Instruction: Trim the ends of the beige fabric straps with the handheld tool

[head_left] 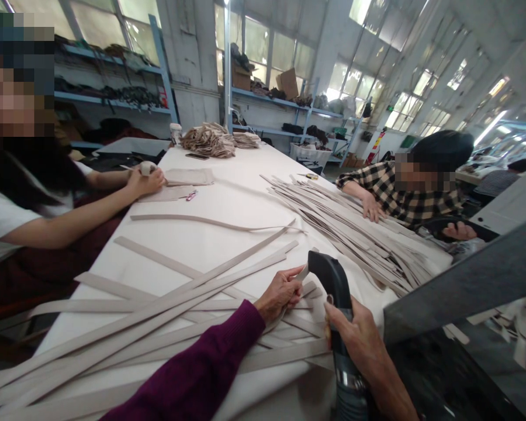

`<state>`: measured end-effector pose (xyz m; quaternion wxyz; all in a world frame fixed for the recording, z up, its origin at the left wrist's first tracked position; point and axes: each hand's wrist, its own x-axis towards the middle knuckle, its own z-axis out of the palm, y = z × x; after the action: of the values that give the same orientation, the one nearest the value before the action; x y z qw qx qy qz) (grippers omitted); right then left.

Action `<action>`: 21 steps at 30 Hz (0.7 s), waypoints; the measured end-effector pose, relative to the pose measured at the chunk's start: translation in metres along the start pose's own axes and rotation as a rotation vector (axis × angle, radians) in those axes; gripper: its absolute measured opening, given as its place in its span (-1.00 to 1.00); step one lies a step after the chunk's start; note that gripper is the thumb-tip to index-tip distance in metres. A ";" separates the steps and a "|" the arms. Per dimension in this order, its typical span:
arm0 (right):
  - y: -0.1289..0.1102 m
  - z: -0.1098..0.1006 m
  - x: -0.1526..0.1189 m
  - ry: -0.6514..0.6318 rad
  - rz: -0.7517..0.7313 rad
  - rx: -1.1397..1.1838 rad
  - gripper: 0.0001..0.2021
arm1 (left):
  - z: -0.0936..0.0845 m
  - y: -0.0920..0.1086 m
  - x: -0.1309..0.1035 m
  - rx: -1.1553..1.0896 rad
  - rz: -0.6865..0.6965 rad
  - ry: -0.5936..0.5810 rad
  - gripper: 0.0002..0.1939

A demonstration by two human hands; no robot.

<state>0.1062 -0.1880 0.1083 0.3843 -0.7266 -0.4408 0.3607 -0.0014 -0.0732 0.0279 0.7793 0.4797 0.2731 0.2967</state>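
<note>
My left hand, in a purple sleeve, pinches the end of a beige fabric strip. That end meets the mouth of a black curved hose nozzle. Wrapped round the nozzle's grip is my right hand, its thumb on the near side. A metal clamp joins the grip to a ribbed hose below. Several long beige strips lie crossed on the white-covered table beneath and left of my hands. Part of the held strip is hidden behind my fingers.
A co-worker's hand rests on a wide spread of strips at right. At left another person's hands hold a small roll. A strip bundle and phone lie at the far end. A grey metal beam crosses at right.
</note>
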 end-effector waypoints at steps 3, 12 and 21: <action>0.000 -0.003 0.001 0.025 -0.001 0.005 -0.78 | 0.001 -0.001 0.000 0.036 0.000 0.009 -0.24; 0.005 -0.009 0.005 0.025 -0.016 0.041 -0.77 | -0.001 -0.004 0.000 0.126 0.073 -0.028 -0.29; 0.002 -0.025 0.005 0.045 -0.010 0.090 -0.77 | -0.003 -0.002 0.003 0.011 0.031 -0.018 -0.26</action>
<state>0.1306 -0.1896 0.1171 0.4284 -0.7142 -0.4190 0.3616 -0.0011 -0.0707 0.0243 0.7743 0.4908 0.2602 0.3032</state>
